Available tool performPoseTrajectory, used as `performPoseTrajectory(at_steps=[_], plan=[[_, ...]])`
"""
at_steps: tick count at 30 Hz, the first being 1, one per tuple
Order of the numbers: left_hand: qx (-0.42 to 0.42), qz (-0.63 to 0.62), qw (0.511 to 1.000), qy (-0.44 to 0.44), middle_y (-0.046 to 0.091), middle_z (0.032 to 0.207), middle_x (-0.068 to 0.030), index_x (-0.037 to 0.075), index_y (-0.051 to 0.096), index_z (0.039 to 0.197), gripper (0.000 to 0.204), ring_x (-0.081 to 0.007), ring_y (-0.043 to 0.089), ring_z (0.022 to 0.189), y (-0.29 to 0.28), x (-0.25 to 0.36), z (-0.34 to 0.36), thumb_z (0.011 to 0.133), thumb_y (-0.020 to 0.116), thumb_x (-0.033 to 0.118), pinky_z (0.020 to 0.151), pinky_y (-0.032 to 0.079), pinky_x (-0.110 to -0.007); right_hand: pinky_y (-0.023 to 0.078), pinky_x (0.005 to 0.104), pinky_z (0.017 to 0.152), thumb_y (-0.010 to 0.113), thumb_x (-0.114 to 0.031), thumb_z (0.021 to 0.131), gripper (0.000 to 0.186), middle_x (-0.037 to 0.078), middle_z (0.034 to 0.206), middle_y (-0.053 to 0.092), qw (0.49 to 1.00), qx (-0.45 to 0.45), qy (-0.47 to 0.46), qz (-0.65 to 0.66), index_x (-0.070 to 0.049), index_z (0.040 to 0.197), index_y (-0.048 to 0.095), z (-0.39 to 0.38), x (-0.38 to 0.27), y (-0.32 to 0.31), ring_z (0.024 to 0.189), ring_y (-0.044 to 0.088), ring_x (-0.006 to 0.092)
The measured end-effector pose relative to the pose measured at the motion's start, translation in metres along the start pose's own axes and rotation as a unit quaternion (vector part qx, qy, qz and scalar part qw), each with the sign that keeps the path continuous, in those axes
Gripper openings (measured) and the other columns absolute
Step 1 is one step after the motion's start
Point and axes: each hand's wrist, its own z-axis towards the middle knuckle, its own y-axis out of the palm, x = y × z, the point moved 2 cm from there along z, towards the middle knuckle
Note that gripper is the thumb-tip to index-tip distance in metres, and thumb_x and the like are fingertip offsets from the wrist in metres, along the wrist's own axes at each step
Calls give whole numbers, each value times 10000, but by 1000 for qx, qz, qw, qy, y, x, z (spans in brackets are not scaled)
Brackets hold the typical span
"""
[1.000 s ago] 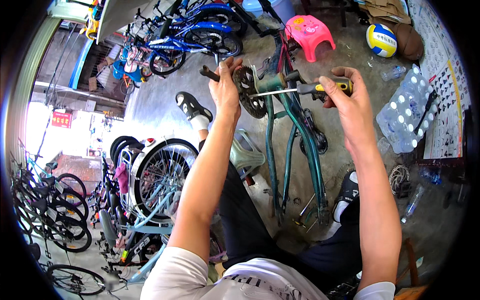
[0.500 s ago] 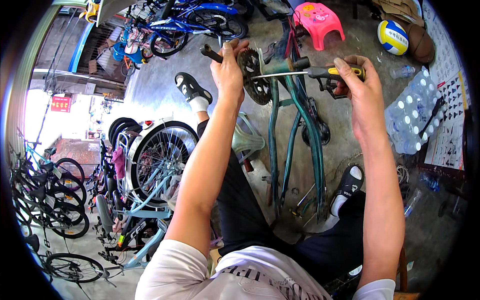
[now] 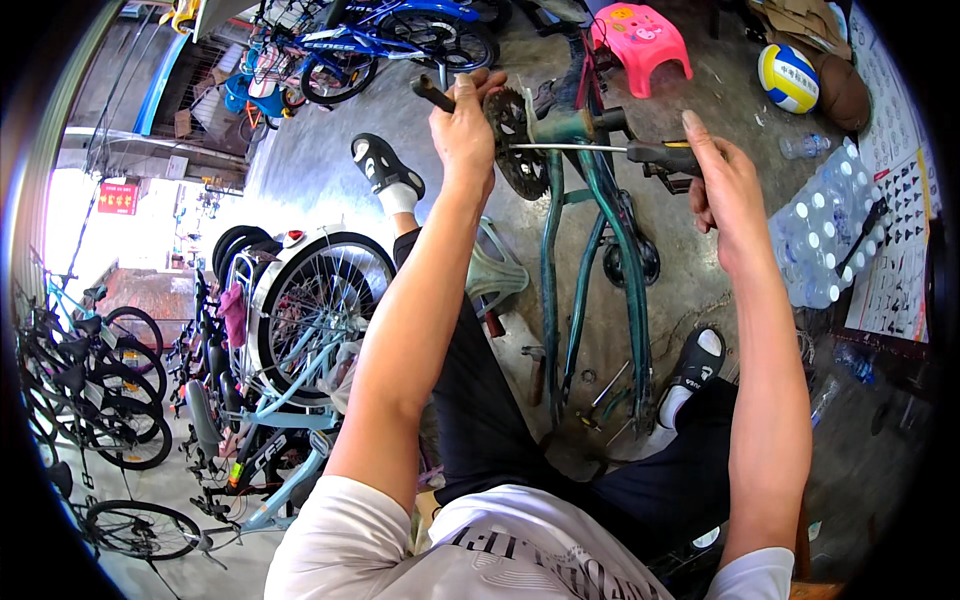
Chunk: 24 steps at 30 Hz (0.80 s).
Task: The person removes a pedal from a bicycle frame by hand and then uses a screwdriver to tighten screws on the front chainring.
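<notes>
My left hand is closed around a short dark bar beside a black chainring. The chainring sits at the bottom-bracket shell of a scuffed green bicycle frame, which stands between my legs. My right hand holds a screwdriver by its dark-and-yellow handle, fingers loosely curled; its steel shaft lies horizontally across the front of the shell, the tip at the chainring.
Parked bikes line the left, others behind. A pink stool, balls and bottled-water packs are at right. A hammer and several loose tools lie on the floor by my black sandal.
Both hands, the screwdriver and the chainring have shifted slightly up and rightward in view. My right hand's grip on the handle looks looser, the thumb raised higher.
</notes>
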Motion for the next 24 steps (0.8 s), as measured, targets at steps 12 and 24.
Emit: performPoseTrajectory(at_steps=[12,24], plan=[[105,130,985,46,725,868,-182,-12,707,941,449,-296,693,842,1,-12,3,1056,504,371,785,522,-421,330,227,583,686,-310,991,297,-57,932,561,983,-19,-100,155,-144,1224,605,37,26,-3,660,419,44],[107,151,983,0,693,959,-262,5,690,985,419,-454,647,985,9,5,-8,1052,476,359,845,495,-501,248,227,492,670,-462,982,384,-47,681,384,988,2,-38,152,-172,1214,572,27,20,2,543,343,47]])
